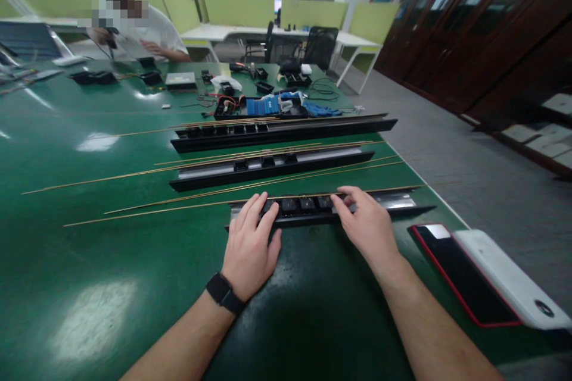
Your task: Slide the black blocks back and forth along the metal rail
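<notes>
Nearest to me on the green table lies a black channel strip (pixel 308 221) with a silvery inside and several small black blocks (pixel 307 203) seated in a row. A thin golden rod (pixel 156 215) runs along its far edge and out to the left. My left hand (pixel 251 238), with a dark watch on the wrist, rests over the strip's left part, fingers stretched out. At the right end of the blocks, my right hand (pixel 367 221) has thumb and index finger curled close together at the strip; what lies between them is hidden.
Two similar strips, a middle one (pixel 277 172) and a far one (pixel 286 134), lie beyond with more rods. A tray (pixel 263 108) with blue parts and wires sits behind them. Right of me are a red-edged phone (pixel 465 274) and a white device (pixel 504 280). Another person (pixel 152 30) sits opposite.
</notes>
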Demonstrator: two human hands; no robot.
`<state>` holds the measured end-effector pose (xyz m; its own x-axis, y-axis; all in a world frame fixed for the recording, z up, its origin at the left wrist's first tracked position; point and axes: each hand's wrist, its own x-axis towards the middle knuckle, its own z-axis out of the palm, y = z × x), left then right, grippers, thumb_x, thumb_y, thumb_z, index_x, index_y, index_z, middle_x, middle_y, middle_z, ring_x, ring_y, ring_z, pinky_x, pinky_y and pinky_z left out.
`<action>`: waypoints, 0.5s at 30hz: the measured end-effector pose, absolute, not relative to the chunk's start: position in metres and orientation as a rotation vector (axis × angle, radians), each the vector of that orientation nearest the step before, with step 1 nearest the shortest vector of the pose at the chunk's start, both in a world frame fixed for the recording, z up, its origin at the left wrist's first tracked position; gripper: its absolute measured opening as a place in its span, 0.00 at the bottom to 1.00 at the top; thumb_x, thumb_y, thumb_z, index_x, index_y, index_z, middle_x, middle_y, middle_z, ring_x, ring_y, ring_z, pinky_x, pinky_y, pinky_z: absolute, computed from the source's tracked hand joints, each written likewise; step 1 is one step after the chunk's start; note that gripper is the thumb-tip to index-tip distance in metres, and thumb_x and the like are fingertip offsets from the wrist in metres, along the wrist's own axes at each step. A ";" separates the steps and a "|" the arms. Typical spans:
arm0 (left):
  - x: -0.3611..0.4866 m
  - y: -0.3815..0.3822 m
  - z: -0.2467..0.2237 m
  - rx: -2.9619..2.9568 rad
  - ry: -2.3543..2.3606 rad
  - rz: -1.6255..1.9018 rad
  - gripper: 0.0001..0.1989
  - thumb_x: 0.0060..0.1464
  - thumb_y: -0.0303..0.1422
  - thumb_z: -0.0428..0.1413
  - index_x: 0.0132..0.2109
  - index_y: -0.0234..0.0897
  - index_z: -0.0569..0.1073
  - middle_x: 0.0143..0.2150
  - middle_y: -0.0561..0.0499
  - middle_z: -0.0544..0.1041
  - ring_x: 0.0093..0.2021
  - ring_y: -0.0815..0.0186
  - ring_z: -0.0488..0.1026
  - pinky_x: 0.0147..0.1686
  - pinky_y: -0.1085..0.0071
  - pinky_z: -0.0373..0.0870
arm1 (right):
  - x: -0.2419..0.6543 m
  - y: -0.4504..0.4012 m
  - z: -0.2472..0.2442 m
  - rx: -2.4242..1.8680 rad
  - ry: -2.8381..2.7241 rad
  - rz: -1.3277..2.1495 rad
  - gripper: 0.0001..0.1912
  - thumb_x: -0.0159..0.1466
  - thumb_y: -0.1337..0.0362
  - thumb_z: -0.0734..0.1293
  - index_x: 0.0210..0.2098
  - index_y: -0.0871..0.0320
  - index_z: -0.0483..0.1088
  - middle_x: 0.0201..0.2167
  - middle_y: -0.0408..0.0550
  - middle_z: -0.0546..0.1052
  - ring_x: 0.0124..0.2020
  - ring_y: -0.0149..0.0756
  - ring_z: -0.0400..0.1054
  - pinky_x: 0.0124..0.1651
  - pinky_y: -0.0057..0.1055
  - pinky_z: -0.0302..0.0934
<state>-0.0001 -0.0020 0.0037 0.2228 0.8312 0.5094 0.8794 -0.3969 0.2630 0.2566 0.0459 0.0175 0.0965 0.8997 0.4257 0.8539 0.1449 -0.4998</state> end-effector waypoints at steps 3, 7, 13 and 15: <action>0.000 -0.002 0.004 -2.396 -1.681 -0.898 0.23 0.65 0.30 0.56 0.66 0.38 0.69 0.72 0.38 0.66 0.73 0.46 0.62 0.64 0.44 0.69 | 0.256 0.046 0.018 -1.690 -1.744 0.090 0.15 0.71 0.51 0.66 0.48 0.54 0.77 0.35 0.46 0.79 0.38 0.41 0.74 0.43 0.36 0.62; 0.000 -0.002 0.004 -2.400 -1.675 -0.905 0.23 0.65 0.30 0.56 0.66 0.38 0.68 0.73 0.38 0.66 0.73 0.46 0.62 0.64 0.44 0.69 | 0.256 0.046 0.017 -1.707 -1.740 0.067 0.15 0.71 0.51 0.66 0.47 0.54 0.76 0.36 0.46 0.78 0.39 0.41 0.74 0.43 0.36 0.62; 0.000 -0.003 0.005 -2.400 -1.692 -0.902 0.23 0.65 0.31 0.55 0.66 0.39 0.68 0.73 0.38 0.66 0.74 0.46 0.61 0.64 0.44 0.69 | 0.258 0.046 0.017 -1.786 -1.732 0.047 0.17 0.70 0.47 0.66 0.46 0.53 0.76 0.37 0.46 0.78 0.39 0.42 0.73 0.41 0.36 0.61; 0.000 -0.003 0.005 -2.402 -1.693 -0.900 0.23 0.66 0.31 0.55 0.66 0.39 0.68 0.73 0.38 0.66 0.74 0.46 0.61 0.64 0.44 0.69 | 0.258 0.046 0.018 -1.795 -1.736 0.046 0.18 0.70 0.47 0.66 0.47 0.54 0.76 0.37 0.47 0.78 0.39 0.42 0.73 0.41 0.37 0.61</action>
